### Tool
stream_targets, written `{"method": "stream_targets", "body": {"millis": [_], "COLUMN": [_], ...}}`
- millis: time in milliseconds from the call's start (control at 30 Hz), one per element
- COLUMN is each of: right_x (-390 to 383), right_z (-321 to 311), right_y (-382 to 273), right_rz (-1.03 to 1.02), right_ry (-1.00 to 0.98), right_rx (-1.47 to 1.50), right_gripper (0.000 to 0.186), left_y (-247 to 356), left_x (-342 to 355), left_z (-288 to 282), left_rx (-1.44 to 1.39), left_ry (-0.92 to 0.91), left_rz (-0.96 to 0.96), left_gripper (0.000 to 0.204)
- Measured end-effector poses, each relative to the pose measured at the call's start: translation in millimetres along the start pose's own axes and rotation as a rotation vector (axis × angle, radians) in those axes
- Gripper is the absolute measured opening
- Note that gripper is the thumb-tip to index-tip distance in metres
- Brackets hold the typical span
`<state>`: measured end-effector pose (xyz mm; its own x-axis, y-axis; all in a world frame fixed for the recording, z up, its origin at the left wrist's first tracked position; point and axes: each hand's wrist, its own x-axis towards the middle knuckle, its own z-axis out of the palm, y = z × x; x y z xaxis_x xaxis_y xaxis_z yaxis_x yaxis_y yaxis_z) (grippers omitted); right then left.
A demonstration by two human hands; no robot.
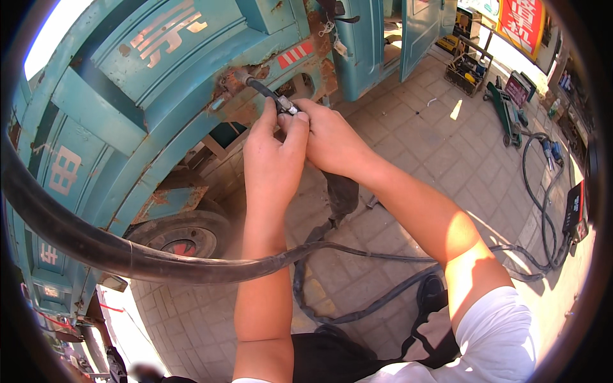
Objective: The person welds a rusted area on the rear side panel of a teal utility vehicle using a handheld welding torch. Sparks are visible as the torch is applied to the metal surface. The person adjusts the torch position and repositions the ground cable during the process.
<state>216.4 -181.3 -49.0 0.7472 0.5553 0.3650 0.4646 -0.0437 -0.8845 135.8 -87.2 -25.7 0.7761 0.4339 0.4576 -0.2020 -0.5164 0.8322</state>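
Note:
My left hand and my right hand meet at the rusty side of a teal truck. Both are closed, fingers pinched about a short black hose with a shiny metal fitting. Its far end has a metal tip close to a rusted, broken patch of the panel; I cannot tell whether they touch. Fingers hide part of the fitting. Below my right hand hangs a dark sleeve-like piece, joined to a black cable.
A thick black cable arcs across the foreground, over my left forearm. More cable lies on the paving. A truck wheel stands at left. Right of the open teal door are a tool box and a green floor jack.

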Motion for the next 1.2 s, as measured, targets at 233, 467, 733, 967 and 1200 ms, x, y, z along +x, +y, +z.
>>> {"method": "stream_targets", "body": {"millis": [233,467,733,967,1200], "right_x": [2.4,2.8,-4.0,-1.5,1.8], "right_z": [2.2,2.1,-3.8,-3.6,1.3], "right_y": [3.8,4.8,1.1,4.7,3.5], "right_rz": [-0.019,-0.027,0.071,-0.003,-0.015], "right_ry": [0.011,0.018,-0.024,0.006,0.009], "right_rx": [-0.013,-0.029,-0.011,0.005,-0.001], "right_gripper": [0.038,0.038,0.042,0.041,0.041], "left_y": [-4.6,0.5,5.9,4.8,-2.1], "left_x": [2.0,0.7,-1.1,-1.0,1.3], "left_z": [1.9,2.1,-0.4,2.6,0.7], "left_rx": [-0.027,-0.032,0.058,0.043,0.009], "left_ry": [0.002,-0.002,-0.063,-0.034,-0.01], "left_rz": [0.01,-0.006,-0.076,-0.016,0.027], "left_gripper": [0.067,0.065,0.069,0.068,0.06]}}
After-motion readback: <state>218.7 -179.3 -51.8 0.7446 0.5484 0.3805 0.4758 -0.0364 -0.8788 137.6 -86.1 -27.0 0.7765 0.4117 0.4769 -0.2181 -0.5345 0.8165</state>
